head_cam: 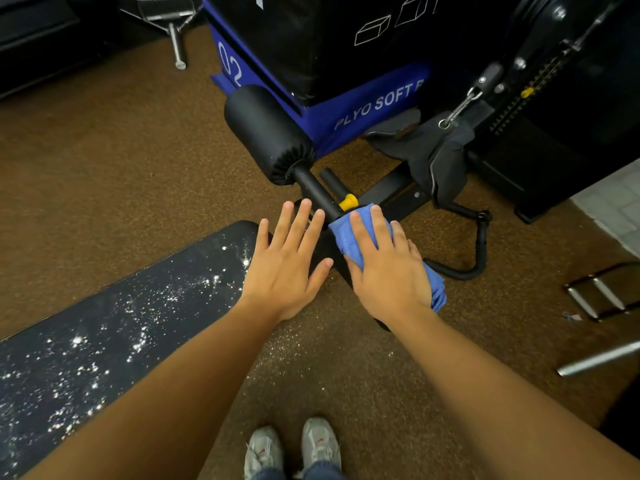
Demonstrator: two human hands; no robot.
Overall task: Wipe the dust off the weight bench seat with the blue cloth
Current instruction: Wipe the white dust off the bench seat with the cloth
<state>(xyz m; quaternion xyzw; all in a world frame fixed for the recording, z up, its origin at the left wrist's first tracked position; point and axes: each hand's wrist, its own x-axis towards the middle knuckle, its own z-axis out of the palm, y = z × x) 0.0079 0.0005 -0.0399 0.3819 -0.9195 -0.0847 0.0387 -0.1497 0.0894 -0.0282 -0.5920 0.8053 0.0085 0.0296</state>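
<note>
The black weight bench seat (114, 323) runs from the lower left toward the centre and is speckled with white dust. My left hand (287, 265) lies flat, fingers spread, over the far end of the seat and holds nothing. My right hand (384, 271) presses flat on the folded blue cloth (349, 237), just right of the seat's end, above the bench frame. Part of the cloth sticks out past my fingertips and below my palm. Both forearms reach in from the bottom.
A black foam roller pad (266, 133) on the bench post stands beyond my hands. Behind it sits a blue and black plyo box (346, 64). A cable machine (554, 98) is at right, metal handles (602, 296) lie on the brown floor, my shoes (291, 448) below.
</note>
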